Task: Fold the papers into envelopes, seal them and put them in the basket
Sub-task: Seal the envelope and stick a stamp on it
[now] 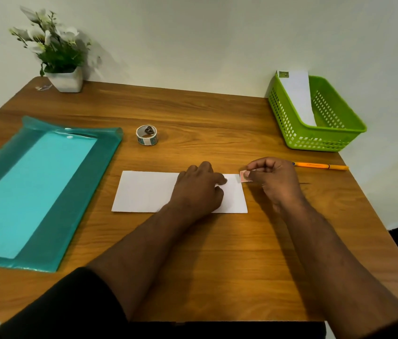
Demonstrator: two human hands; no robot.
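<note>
A folded white envelope (149,192) is laid flat on the wooden table (217,253), and all places are given from it. It is pressed down by the left hand (199,189), which rests on its right half with the fingers curled loosely, the fingertips touching the paper. At the envelope's upper right corner a small reddish stamp (243,176) is pinched between thumb and forefinger of the right hand (272,178) — the other fingers are curled in. The stamp overlaps the corner; whether it is already stuck cannot be told. Behind the envelope stands a roll of stamps (146,135). Far behind and to the right is a green basket (315,140) with one stamped envelope (298,99) leaning inside. Just right of the right hand lies an orange pen (322,165). To the left lies a teal plastic folder (34,192) — a potted white-flowered plant (53,52) stands far behind it.
</note>
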